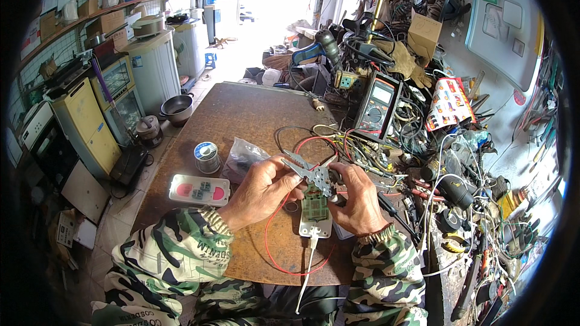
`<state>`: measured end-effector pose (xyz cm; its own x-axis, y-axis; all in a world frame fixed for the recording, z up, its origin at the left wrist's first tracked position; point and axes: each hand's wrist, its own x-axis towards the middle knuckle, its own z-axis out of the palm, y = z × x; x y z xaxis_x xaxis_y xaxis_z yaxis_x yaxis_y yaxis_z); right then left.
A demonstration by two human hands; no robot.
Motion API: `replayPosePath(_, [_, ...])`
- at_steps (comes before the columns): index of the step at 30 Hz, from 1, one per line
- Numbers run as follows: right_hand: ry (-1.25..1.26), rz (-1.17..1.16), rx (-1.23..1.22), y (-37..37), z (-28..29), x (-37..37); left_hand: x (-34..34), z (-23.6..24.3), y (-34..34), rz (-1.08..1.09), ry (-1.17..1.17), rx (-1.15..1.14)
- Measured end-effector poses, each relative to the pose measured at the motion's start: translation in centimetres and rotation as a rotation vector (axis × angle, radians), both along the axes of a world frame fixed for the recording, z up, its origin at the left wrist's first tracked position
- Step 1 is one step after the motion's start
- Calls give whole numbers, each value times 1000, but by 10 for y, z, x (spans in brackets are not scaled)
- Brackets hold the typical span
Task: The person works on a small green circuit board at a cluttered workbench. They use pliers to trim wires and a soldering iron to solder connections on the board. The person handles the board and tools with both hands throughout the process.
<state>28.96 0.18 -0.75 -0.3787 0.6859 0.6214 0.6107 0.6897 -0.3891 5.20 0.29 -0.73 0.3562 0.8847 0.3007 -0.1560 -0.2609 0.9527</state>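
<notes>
In my right hand (357,196) is a grey metal wire stripper (317,176) with holes in its flat jaws, pointing up and left. The fingers of my left hand (258,190) are pinched together beside the jaws; what they hold is hidden. Below both hands lies an opened white power strip housing (315,229) with green boards (314,205) inside. A white cord (307,265) runs from its near end over the table edge. A thin red wire (267,238) loops from near my left fingertips round the housing.
On the brown table (241,108) stand a solder spool (207,157), a clear plastic bag (244,156) and a white tray (181,188) with small parts. A multimeter (379,105) leans at the right among tangled cables and tools (447,193). Appliances (151,66) line the left wall.
</notes>
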Motion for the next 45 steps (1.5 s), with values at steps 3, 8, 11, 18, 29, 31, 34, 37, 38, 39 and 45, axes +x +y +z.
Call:
replayPosePath(3, [-10,-15,17,0,-2,1,-2,2,3,189,81,169])
replayPosePath(8, [-79,-37,52,-2,4,2,-14,25,2,298,147,327])
replayPosePath(11, [-135,-49,69,-2,9,-3,-9,24,8,446,375,680])
replayPosePath(18, [-233,-82,71,-6,17,-10,0,19,8,449,450,705])
replayPosePath(29, [-60,-314,37,-3,8,1,-18,27,7,307,34,207])
replayPosePath(31, [-38,-334,66,-2,3,5,-17,20,11,171,-154,56])
replayPosePath(34, [-45,-301,106,-6,6,2,-18,21,8,62,-286,-57])
replayPosePath(37, [-58,-271,127,-9,7,-1,-21,20,8,21,-328,-64])
replayPosePath(38, [-64,-263,131,-9,8,-1,-21,19,8,18,-347,-65])
replayPosePath(39, [-71,-255,135,-9,7,-1,-20,19,8,15,-366,-67])
replayPosePath(45, [-46,-156,125,-9,4,-1,-25,19,9,-11,-496,-146])
